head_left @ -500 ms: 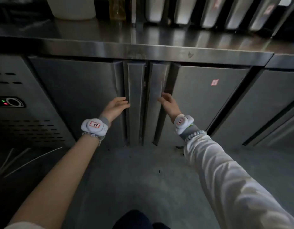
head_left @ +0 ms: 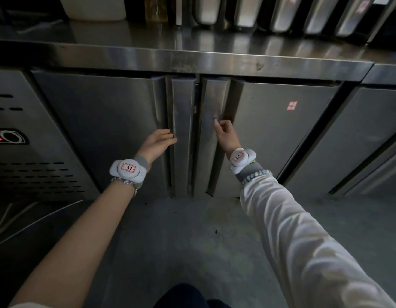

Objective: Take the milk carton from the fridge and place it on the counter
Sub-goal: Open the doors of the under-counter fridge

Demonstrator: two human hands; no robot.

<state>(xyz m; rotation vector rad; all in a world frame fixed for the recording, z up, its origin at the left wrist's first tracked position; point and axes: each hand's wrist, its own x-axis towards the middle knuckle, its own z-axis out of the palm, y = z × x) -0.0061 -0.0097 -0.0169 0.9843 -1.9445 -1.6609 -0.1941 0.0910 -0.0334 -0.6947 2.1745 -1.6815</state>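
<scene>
Below the brushed-steel counter (head_left: 192, 61), both arms stretched forward — left hand (head_left: 158, 144) hooked on the left door's ridged vertical handle (head_left: 182, 130), right hand (head_left: 226, 135) curled, seemingly gripping the right door's handle (head_left: 215, 121). Milk carton unseen — fridge doors barely parted.

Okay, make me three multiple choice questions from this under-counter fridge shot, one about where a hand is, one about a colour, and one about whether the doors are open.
1. Where is the left hand?
A) at the left door handle
B) on the counter
C) on the floor

2. What colour is the sticker on the right door?
A) blue
B) red
C) green

3. In what state are the fridge doors?
A) wide open
B) removed
C) shut or nearly shut

Answers: 1 A, its fingers curl at the handle's edge. 2 B, it shows red on steel. 3 C, only a thin dark gap separates them.
</scene>
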